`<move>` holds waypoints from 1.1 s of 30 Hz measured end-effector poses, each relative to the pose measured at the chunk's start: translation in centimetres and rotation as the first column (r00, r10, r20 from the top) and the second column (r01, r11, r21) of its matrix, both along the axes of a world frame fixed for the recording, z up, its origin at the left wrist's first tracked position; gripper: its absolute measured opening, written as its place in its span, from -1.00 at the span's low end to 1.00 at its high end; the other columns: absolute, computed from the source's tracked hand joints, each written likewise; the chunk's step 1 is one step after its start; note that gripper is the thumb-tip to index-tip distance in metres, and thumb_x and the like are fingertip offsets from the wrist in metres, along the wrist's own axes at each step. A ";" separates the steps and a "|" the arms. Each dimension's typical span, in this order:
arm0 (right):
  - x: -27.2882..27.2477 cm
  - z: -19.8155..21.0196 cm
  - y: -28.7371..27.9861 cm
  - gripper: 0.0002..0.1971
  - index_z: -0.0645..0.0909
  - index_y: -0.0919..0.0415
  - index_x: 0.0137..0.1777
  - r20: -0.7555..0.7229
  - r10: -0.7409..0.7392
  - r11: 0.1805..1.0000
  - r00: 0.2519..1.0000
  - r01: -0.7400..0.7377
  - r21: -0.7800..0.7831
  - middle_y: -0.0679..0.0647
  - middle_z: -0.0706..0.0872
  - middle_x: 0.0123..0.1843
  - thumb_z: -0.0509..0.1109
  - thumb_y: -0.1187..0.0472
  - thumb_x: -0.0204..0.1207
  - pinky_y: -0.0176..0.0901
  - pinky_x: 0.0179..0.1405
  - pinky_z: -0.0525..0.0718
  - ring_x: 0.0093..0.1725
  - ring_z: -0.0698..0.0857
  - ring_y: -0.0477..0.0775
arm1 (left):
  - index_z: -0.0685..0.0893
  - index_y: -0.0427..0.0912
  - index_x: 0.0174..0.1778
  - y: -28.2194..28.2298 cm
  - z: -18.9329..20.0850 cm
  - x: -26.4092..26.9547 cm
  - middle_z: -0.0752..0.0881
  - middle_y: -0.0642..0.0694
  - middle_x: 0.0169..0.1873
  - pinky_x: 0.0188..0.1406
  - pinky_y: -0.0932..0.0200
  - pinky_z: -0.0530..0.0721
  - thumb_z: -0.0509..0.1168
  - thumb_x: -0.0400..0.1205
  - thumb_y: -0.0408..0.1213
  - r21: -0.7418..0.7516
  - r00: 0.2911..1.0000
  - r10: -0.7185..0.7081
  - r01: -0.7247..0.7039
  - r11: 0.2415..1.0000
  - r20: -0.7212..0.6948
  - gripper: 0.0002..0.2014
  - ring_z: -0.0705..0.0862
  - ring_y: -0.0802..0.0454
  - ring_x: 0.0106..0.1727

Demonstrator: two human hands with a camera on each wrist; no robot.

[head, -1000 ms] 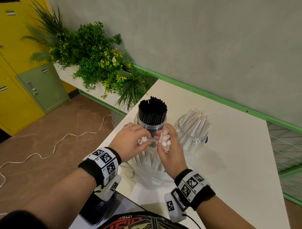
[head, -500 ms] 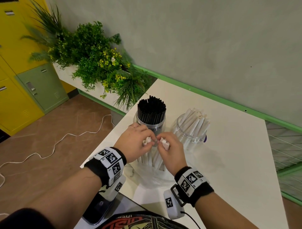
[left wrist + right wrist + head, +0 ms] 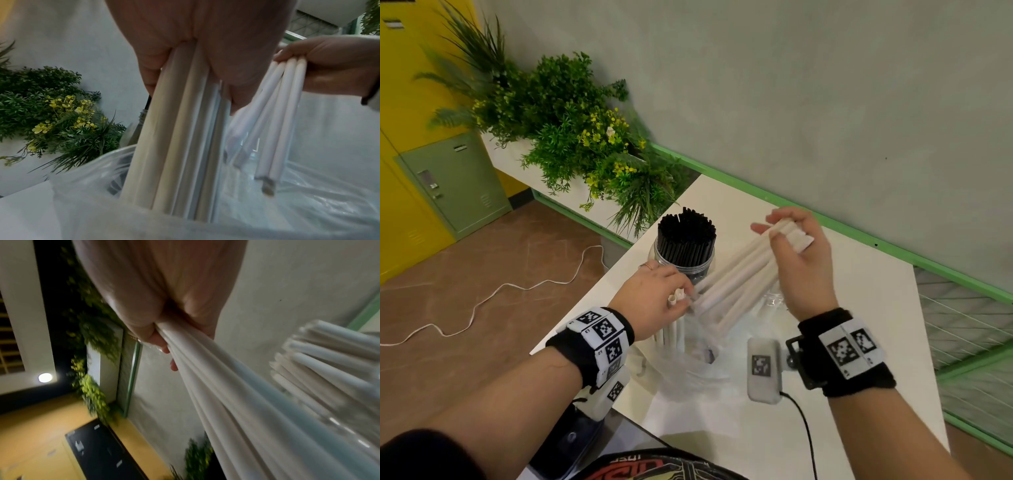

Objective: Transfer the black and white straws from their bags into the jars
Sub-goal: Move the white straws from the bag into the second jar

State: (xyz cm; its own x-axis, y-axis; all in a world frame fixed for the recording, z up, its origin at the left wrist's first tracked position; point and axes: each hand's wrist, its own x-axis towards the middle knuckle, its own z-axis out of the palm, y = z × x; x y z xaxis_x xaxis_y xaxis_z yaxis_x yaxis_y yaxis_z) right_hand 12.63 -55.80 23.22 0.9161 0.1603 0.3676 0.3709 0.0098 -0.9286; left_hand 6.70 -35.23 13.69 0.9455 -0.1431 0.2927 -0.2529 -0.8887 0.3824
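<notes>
Right hand (image 3: 796,260), at the centre right of the head view, has its fingers curled round the upper ends of a bundle of white straws (image 3: 739,274). That bundle slants down to the lower left, its lower ends over the clear plastic bag (image 3: 688,373) that lies crumpled on the white desk (image 3: 859,308). In the right wrist view the same bundle (image 3: 236,394) runs from the curled fingers (image 3: 152,335) toward the lower right, blurred.

Left hand (image 3: 654,298), just left of centre in the head view, grips a second bunch of white straws (image 3: 674,329) near their tops. These stand nearly upright with their lower ends inside the bag. The left wrist view shows this bunch (image 3: 180,129) dropping straight from the palm into the bag's open mouth (image 3: 92,170), with the right hand (image 3: 333,65) and its straws at the upper right of that frame.

Behind the left hand, a clear jar (image 3: 685,260) packed with black straws (image 3: 686,236) stands on the desk. A second jar holding white straws (image 3: 329,366) shows at the right edge of the right wrist view; in the head view it is mostly hidden behind the right hand and its bundle.

A planter of green foliage with yellow flowers (image 3: 571,137) fills the upper left of the head view.
</notes>
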 end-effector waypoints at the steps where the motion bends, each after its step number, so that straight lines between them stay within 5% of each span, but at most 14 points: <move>1: 0.4 1.0 -0.4 -0.72 0.53 0.13 0.03 0.022 -0.024 1.000 0.999 0.023 0.018 0.08 0.62 0.08 0.17 0.53 0.59 0.15 0.20 0.63 0.08 0.79 0.09 | 0.70 0.09 -0.08 0.0 0.1 0.1 0.57 0.21 -0.20 -0.02 0.23 0.30 0.06 0.49 0.13 0.003 1.000 0.003 -0.003 1.000 -0.007 -0.64 0.37 0.11 -0.10; 4: 1.8 3.0 -1.4 -0.70 0.52 0.05 0.05 0.125 -0.123 0.991 0.984 0.114 0.074 0.04 0.62 0.04 0.17 0.49 0.57 0.28 0.25 0.62 0.11 0.77 0.15 | 0.71 0.07 -0.06 0.0 0.1 0.3 0.56 0.21 -0.19 0.00 0.22 0.34 0.22 0.55 0.04 -0.002 1.000 0.013 -0.013 1.000 -0.019 -0.78 0.38 0.08 -0.10; 6: 2.7 3.5 -2.0 -0.71 0.49 0.08 0.09 0.189 -0.204 0.977 0.961 0.188 0.098 0.07 0.60 0.07 0.16 0.49 0.57 0.28 0.27 0.61 0.13 0.76 0.16 | 0.71 0.08 -0.08 0.1 0.2 0.3 0.62 0.18 -0.17 -0.01 0.21 0.35 0.13 0.53 0.10 -0.014 1.000 0.012 -0.012 1.000 -0.014 -0.70 0.38 0.09 -0.12; 12: 4.4 3.7 -3.6 -0.66 0.47 0.03 0.09 0.265 -0.318 0.947 0.910 0.289 0.143 0.10 0.57 0.09 0.14 0.51 0.55 0.00 0.18 0.64 0.13 0.76 0.15 | 0.69 0.10 -0.09 0.3 0.2 0.1 0.58 0.24 -0.19 -0.03 0.26 0.31 -0.01 0.48 0.16 -0.013 1.000 0.016 -0.017 1.000 -0.016 -0.59 0.36 0.12 -0.12; 21: 6.5 -0.9 -3.7 -0.63 0.50 -0.07 0.04 0.158 -0.364 0.930 0.918 0.368 0.007 0.14 0.62 0.17 0.14 0.47 0.53 -0.12 0.14 0.65 0.09 0.77 -0.02 | 0.69 0.11 -0.11 0.3 0.2 0.2 0.46 0.28 -0.26 -0.04 0.27 0.28 0.10 0.52 0.11 -0.004 1.000 0.020 -0.021 1.000 -0.015 -0.70 0.37 0.10 -0.15; 25: 6.9 -3.0 -2.8 -0.68 0.51 -0.04 0.06 0.113 -0.298 0.951 0.948 0.306 -0.056 0.02 0.63 0.13 0.19 0.45 0.59 -0.20 0.18 0.61 0.14 0.75 -0.07 | 0.69 0.10 -0.10 0.3 0.1 0.3 0.45 0.29 -0.24 -0.01 0.24 0.32 0.31 0.55 -0.04 -0.022 1.000 0.028 -0.028 0.999 -0.013 -0.90 0.36 0.11 -0.13; 28: 7.6 -4.6 -3.1 -0.76 0.60 0.04 0.04 0.064 -0.201 0.958 0.978 0.209 -0.198 0.06 0.74 0.10 0.28 0.42 0.58 -0.43 0.18 0.53 0.20 0.70 -0.03 | 0.69 0.11 -0.11 0.4 0.2 0.3 0.45 0.29 -0.23 0.00 0.26 0.30 0.20 0.54 0.04 -0.009 0.999 0.028 -0.028 1.000 -0.024 -0.81 0.36 0.13 -0.13; 33: 8.6 -6.2 -4.8 -0.73 0.67 -0.01 0.12 -0.082 -0.007 0.907 0.997 -0.028 -0.419 -0.09 0.78 0.10 0.40 0.36 0.54 -0.06 0.34 0.55 0.25 0.67 -0.01 | 0.68 0.12 -0.10 0.5 0.2 0.3 0.46 0.28 -0.23 0.02 0.26 0.32 0.23 0.55 0.02 -0.003 0.999 0.031 -0.031 1.000 -0.034 -0.84 0.37 0.12 -0.14</move>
State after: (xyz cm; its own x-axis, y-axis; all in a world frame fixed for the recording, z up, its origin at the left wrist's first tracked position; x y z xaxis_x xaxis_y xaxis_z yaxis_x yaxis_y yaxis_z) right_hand 21.27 -60.62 17.04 0.9370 0.2932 0.1901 0.2975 -0.3839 -0.8741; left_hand 7.01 -34.72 13.90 0.9589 -0.1125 0.2604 -0.2118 -0.8947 0.3933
